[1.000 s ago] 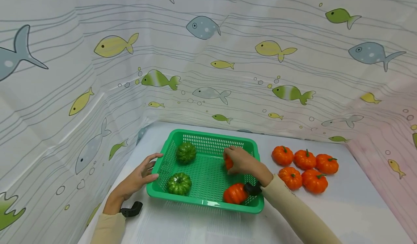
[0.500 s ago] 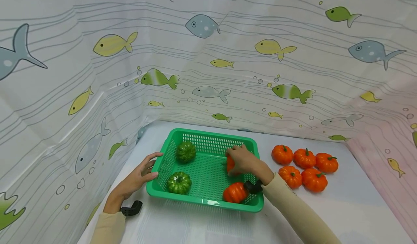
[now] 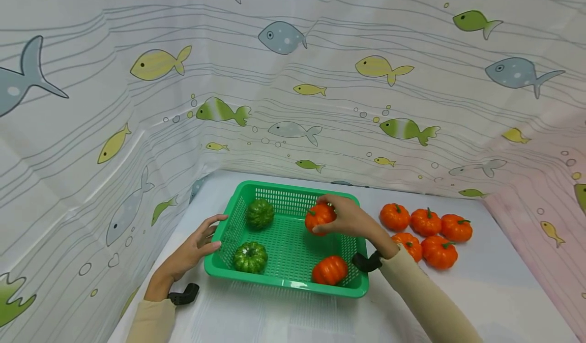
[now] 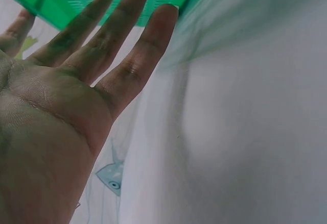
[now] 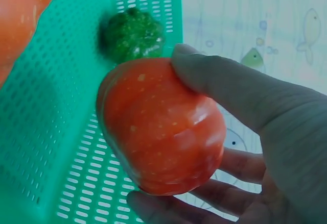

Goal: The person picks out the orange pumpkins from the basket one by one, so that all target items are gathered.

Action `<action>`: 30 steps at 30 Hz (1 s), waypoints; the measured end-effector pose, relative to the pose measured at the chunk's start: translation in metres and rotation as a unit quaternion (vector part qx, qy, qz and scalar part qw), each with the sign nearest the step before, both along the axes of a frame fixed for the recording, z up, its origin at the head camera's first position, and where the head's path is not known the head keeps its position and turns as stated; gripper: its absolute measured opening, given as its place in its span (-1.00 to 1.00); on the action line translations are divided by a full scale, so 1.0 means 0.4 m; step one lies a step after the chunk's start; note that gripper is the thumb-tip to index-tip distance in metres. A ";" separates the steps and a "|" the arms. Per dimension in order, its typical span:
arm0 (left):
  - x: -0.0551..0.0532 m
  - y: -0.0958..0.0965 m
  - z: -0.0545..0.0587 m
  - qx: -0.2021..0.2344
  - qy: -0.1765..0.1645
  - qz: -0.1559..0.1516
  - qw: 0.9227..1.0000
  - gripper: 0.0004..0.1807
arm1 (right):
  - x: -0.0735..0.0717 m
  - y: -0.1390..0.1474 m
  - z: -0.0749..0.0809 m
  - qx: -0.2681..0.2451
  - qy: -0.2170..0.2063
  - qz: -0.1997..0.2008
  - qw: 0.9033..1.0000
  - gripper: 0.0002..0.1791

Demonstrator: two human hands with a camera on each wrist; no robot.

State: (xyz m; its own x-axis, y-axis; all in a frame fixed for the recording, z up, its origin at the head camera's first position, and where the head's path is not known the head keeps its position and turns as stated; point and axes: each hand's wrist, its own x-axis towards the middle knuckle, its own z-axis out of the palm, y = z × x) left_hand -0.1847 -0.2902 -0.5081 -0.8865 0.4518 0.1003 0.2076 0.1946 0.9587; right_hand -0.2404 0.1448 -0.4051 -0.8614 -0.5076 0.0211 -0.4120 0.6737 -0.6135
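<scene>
A small orange pumpkin (image 3: pixel 319 219) with a green stem is gripped between the thumb and fingers of my right hand (image 3: pixel 347 222), raised over the back right part of the green basket (image 3: pixel 285 283). In the right wrist view the pumpkin (image 5: pixel 162 127) fills the grasp. Another orange pumpkin (image 3: pixel 330 270) lies on its side in the basket's front right corner. Two green pumpkins, one at the back (image 3: pixel 259 213) and one at the front (image 3: pixel 250 257), sit along the left side. My left hand (image 3: pixel 198 246) rests at the basket's left wall, its fingers (image 4: pixel 135 71) extended against it.
Several orange pumpkins (image 3: pixel 426 222) stand grouped on the white table (image 3: pixel 499 287) to the right of the basket. A fish-patterned sheet (image 3: pixel 293 104) forms walls behind and at both sides. Each wrist wears a black camera mount (image 3: pixel 184 294).
My right hand has lifted the orange pumpkin from the basket floor and turned it, so its stem now faces left. The left hand has stayed at the basket's side.
</scene>
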 end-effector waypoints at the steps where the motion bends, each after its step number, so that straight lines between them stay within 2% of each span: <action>1: 0.001 0.000 0.001 -0.001 -0.002 0.001 1.000 -0.28 | 0.001 0.003 0.001 -0.005 0.001 0.002 1.000 -0.19; 11: 0.005 0.002 0.000 0.007 -0.006 0.004 1.000 -0.27 | 0.023 0.042 0.003 -0.027 0.022 -0.011 0.999 -0.19; 18: 0.001 0.004 0.000 0.010 -0.003 0.001 1.000 -0.27 | 0.033 0.085 -0.011 -0.050 0.029 -0.016 0.998 -0.18; 30: -0.001 0.002 -0.006 0.004 0.003 0.004 1.000 -0.26 | 0.055 0.167 -0.035 -0.115 0.028 -0.060 0.991 -0.21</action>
State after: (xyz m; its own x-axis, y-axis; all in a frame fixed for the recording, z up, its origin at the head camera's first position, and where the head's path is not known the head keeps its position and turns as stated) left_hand -0.1853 -0.2893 -0.5104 -0.8894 0.4437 0.1102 0.2126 0.1878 0.9589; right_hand -0.2182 0.2117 -0.4190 -0.9093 -0.3783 0.1736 -0.3755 0.5654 -0.7344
